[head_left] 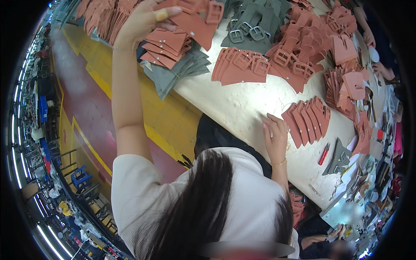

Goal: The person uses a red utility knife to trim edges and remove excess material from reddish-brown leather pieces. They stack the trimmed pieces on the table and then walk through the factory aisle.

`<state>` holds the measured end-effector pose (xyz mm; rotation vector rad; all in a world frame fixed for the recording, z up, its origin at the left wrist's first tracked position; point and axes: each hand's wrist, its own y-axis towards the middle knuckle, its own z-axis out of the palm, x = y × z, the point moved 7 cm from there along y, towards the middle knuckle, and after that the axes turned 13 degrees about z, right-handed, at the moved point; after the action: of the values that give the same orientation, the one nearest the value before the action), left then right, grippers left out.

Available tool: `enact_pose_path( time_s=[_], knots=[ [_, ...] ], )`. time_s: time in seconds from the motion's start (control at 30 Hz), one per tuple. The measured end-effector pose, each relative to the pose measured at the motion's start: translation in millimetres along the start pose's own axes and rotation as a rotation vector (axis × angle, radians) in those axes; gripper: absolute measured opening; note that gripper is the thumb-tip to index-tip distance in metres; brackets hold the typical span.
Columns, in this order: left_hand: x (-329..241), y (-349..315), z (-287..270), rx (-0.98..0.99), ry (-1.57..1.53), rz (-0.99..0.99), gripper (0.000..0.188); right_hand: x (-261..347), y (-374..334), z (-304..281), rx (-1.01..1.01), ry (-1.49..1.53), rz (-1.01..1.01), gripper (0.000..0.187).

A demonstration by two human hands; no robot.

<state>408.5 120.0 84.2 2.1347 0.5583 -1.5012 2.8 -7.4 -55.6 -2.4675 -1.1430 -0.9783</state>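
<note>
At the upper left my left hand [145, 21], a yellow band round one digit, is closed on a terracotta leather piece with covered buckles [201, 30]. That piece hangs above a stack of terracotta leather pieces [167, 45], which lies on dark green leather pieces [177, 71] at the table's edge. My right hand [276, 132] rests over the pale table [234, 106], its fingers loosely bent and apart, with nothing visible in them. Just right of it lies a fanned row of terracotta pieces [305, 121]. Farther back sits another row with buckles [242, 67].
Dark green straps with metal buckles [255, 26] and more terracotta buckled straps [299, 43] cover the far table. On the right lie a red pen-like tool [323, 154] and a dark green piece [338, 158]. Other people's hands [381, 71] show at the far right.
</note>
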Motion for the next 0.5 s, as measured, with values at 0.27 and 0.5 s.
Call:
enact_pose_path(
  time_s=[0.27, 0.5],
  knots=[
    [147.4, 1.3, -78.4, -0.049, 0.102, -0.360, 0.044, 2.1, -6.0, 5.7, 0.047, 0.006, -0.002, 0.014],
    [159.8, -3.5, -87.5, 0.005, 0.177, -0.397, 0.050, 2.4, -4.0, 4.1, 0.068, 0.000, -0.002, 0.014]
  ],
)
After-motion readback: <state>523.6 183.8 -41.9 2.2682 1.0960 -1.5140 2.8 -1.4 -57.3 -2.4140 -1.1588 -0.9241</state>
